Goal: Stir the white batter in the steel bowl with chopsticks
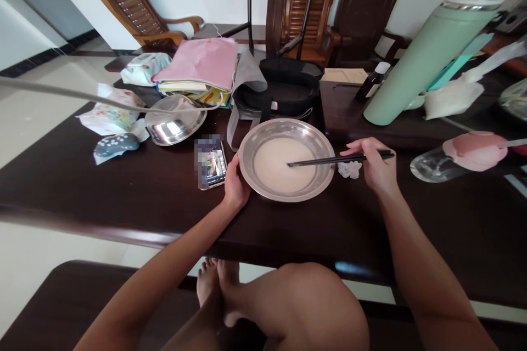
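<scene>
A steel bowl (249,173) on the dark table holds a milky, off-white liquid (284,167). My left hand (236,186) grips its left rim, the thumb at the edge and the other fingers hidden beneath or behind the bowl. Black chopsticks (317,161) are pinched in my right hand (377,167), which is to the right of the bowl. Their tips dip into the liquid near its middle. Below the chopsticks, between bowl and right hand, lies a crumpled white tissue or wrapper (349,170). Left of my left hand rests a phone (214,164) with its screen lit.
An overturned steel bowl (173,123), a game controller (117,144) and tissue packs (113,109) sit at left. Behind are a pink folder (203,63) and an open black bag (288,90). A green thermos (428,66), brown bottle (369,85) and pink-lidded cup (457,156) stand or lie right.
</scene>
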The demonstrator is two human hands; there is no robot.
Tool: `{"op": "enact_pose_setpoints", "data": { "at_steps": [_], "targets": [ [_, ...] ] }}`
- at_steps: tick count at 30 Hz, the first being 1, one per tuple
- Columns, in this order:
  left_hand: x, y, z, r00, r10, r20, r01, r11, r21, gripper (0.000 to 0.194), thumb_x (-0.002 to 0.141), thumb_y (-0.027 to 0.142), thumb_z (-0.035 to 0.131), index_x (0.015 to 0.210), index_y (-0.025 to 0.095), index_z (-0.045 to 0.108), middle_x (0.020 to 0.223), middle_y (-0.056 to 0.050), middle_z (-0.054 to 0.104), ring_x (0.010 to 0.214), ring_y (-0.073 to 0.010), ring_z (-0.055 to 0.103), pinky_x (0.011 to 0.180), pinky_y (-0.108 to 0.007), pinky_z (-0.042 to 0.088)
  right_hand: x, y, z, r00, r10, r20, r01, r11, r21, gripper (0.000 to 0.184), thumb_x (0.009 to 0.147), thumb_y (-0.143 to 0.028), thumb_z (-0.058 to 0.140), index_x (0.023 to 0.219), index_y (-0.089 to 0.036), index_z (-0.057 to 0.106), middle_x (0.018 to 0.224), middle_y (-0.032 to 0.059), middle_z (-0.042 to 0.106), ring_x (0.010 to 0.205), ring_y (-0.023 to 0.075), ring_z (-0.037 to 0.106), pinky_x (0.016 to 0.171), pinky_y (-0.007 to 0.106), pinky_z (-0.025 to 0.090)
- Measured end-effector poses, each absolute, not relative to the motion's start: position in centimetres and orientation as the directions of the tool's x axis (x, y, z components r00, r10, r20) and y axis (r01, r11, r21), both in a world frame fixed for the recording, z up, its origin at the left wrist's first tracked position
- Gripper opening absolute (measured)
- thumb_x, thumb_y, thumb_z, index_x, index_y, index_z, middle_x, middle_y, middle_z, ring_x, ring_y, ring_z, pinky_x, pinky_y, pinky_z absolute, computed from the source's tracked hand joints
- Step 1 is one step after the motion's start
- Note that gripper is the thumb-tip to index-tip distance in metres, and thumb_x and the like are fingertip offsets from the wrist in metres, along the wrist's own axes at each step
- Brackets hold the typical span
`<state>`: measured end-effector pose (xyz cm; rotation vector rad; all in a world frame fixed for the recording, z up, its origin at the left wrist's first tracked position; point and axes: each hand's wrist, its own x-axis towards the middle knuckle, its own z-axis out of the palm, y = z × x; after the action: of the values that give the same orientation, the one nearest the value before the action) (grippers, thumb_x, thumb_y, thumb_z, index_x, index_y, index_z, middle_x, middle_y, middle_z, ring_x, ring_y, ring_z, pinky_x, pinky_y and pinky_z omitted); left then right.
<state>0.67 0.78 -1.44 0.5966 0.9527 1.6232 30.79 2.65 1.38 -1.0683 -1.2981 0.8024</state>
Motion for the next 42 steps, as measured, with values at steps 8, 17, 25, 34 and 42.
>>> {"op": "enact_pose_setpoints", "data": {
  "at_steps": [8, 17, 25, 34, 42],
  "targets": [
    [0.68, 0.79, -1.43, -0.265, 0.96, -0.093, -0.543, -0.068, 0.837, 0.02, 0.084, 0.041, 0.072, 0.09, 0.022, 0.077, 0.11, -0.007, 0.083, 0.135, -0.0361, 0.065, 0.113, -0.045, 0.056, 30.79, 2.53, 1.44, 0.088, 0.926, 0.367, 0.185, 0.347, -0.92, 0.04, 0.095, -0.063, 0.07, 0.087, -0.026, 0.083, 0.084, 0.0054, 0.085, 0.081, 0.024, 0.082, 0.076, 0.038, 0.069],
    [0.62, 0.77, -1.34, -0.245, 0.964, -0.101, -0.558, -0.055, 0.828, 0.022, 0.083, 0.04, 0.072, 0.094, 0.021, 0.078, 0.111, -0.006, 0.083, 0.13, -0.0347, 0.069, 0.112, -0.044, 0.056, 30.38, 2.5, 1.54, 0.042, 0.928, 0.371, 0.217, 0.354, -0.909, 0.041, 0.093, -0.064, 0.071, 0.083, -0.027, 0.084, 0.085, 0.0055, 0.085, 0.083, 0.0231, 0.082, 0.078, 0.036, 0.068],
    [0.66, 0.91, -1.63, -0.258, 0.958, -0.124, -0.581, -0.051, 0.813, 0.023, 0.083, 0.04, 0.071, 0.097, 0.022, 0.078, 0.11, -0.005, 0.083, 0.128, -0.0332, 0.07, 0.112, -0.044, 0.056, 30.67, 2.59, 1.14, 0.036, 0.939, 0.343, 0.152, 0.334, -0.93, 0.041, 0.093, -0.064, 0.073, 0.086, -0.025, 0.083, 0.081, 0.0051, 0.085, 0.075, 0.0232, 0.081, 0.072, 0.036, 0.067],
    [0.59, 0.91, -1.55, -0.242, 0.963, -0.121, -0.584, -0.045, 0.81, 0.025, 0.084, 0.041, 0.07, 0.098, 0.022, 0.078, 0.112, -0.005, 0.083, 0.13, -0.0332, 0.069, 0.113, -0.043, 0.055, 30.56, 2.63, 1.12, 0.091, 0.945, 0.314, 0.101, 0.305, -0.947, 0.041, 0.091, -0.065, 0.073, 0.085, -0.025, 0.082, 0.071, 0.0047, 0.083, 0.062, 0.0223, 0.078, 0.059, 0.033, 0.065],
    [0.69, 0.85, -1.38, -0.244, 0.962, -0.124, -0.594, -0.047, 0.803, 0.023, 0.082, 0.042, 0.073, 0.095, 0.022, 0.076, 0.115, -0.005, 0.083, 0.133, -0.0344, 0.067, 0.113, -0.044, 0.055, 30.77, 2.74, 1.07, 0.129, 0.944, 0.304, 0.037, 0.302, -0.953, 0.04, 0.091, -0.063, 0.074, 0.084, -0.024, 0.082, 0.068, 0.004, 0.082, 0.057, 0.0203, 0.076, 0.053, 0.03, 0.061]
  ]
}}
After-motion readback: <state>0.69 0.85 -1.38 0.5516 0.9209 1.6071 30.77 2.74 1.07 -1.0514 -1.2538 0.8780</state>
